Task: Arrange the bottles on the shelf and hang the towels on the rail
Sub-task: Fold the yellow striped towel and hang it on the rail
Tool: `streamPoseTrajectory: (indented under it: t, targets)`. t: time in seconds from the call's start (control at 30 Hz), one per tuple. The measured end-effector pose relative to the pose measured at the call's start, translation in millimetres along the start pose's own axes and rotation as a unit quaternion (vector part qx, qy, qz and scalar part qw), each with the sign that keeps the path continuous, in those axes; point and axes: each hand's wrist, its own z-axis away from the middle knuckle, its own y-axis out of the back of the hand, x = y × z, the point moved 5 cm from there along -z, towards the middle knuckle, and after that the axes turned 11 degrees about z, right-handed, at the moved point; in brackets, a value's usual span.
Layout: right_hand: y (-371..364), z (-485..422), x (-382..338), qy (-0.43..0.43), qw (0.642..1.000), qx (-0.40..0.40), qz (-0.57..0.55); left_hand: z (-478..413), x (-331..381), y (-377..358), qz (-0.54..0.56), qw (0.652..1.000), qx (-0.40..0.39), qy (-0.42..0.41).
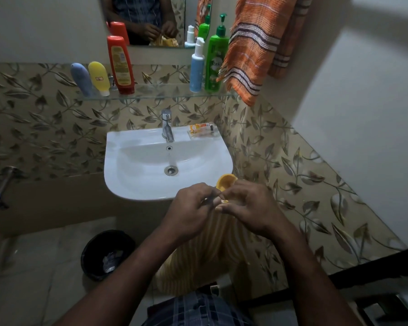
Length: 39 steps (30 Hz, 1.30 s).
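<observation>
Left hand (191,208), right hand (250,208): fingers curled, both pinch top edge of yellow striped towel (198,262), near, before white glossy sink (137,182); soft cloth hangs below.
Glass shelf (156,92), far: rounded blue tube (81,80), yellow tube (99,77), red bottle (120,64) left; white pump bottle (196,67), green pump bottle (216,62) right.
Orange woven towel (252,48), fringed, hangs far right.

Glossy ceramic sink (132,184), glass shelf (160,94), woven towel (252,50)

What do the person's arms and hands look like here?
The left hand and right hand are bare, with no gloves, rings or watch visible. Both forearms are uncovered, no sleeve in view. A dark blue checked garment shows at the waist.
</observation>
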Motion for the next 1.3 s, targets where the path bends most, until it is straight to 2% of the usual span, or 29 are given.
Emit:
streamPoseTrajectory:
  t: [0.17, 0.3, 0.47, 0.67, 0.83, 1.03, 1.17, 1.3]
  targets:
    - [6.5, 1.3, 8.1, -0.003, 0.999, 0.018, -0.031, 1.9, 6.6, 7.3, 0.031, 0.999, -0.024, -0.005]
    - [20.4, 3.9, 23.9, -0.042, 0.997, 0.055, -0.020, 11.1, 2.6, 8.8, -0.051, 0.997, -0.055, 0.000]
    - [37.7, 5.8, 39.0, -0.092, 0.990, 0.102, -0.014, 16.7, -2.9, 12.7, -0.116, 0.993, -0.018, -0.004]
    - [45.8, 7.5, 47.2, -0.107, 0.987, 0.122, -0.004, 13.9, -9.5, 18.1, -0.197, 0.980, -0.005, -0.021]
    - [51.5, 6.5, 44.4, -0.101, 0.983, 0.154, 0.000, 14.1, -5.0, 17.8, -0.159, 0.986, 0.002, -0.049]
    - [60.5, 7.5, 45.9, -0.125, 0.972, 0.198, -0.006, 13.4, -2.7, 9.4, -0.172, 0.979, -0.066, -0.084]
    - [62.8, 6.4, 44.0, -0.132, 0.970, 0.202, -0.011, 8.9, -15.1, 1.8, -0.240, 0.964, -0.102, -0.048]
    - [62.5, 5.0, 44.2, -0.137, 0.967, 0.213, -0.007, 6.8, -26.1, 2.0, -0.288, 0.953, -0.095, -0.018]
